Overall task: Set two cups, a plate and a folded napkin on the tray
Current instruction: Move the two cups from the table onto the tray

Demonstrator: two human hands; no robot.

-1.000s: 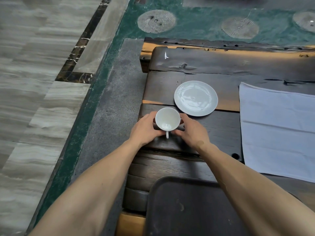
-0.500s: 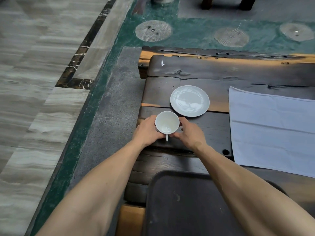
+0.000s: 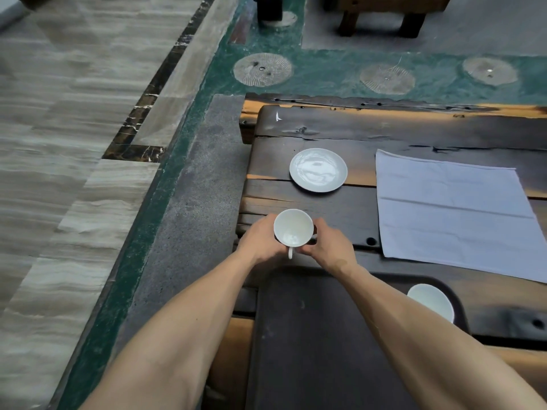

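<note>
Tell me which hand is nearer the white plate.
Right. The right hand grips the cup on the side just below the plate; the left hand holds the cup's other side, farther off.

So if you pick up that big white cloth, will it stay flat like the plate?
Probably not. The cloth shows creases and lies limp on the table, so it would likely droop and fold. It looks thin, so probably light. The glossy plate looks stiff.

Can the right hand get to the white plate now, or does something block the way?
Probably not yet: the right hand and left hand both hold the cup. The plate lies just beyond, nothing between.
</note>
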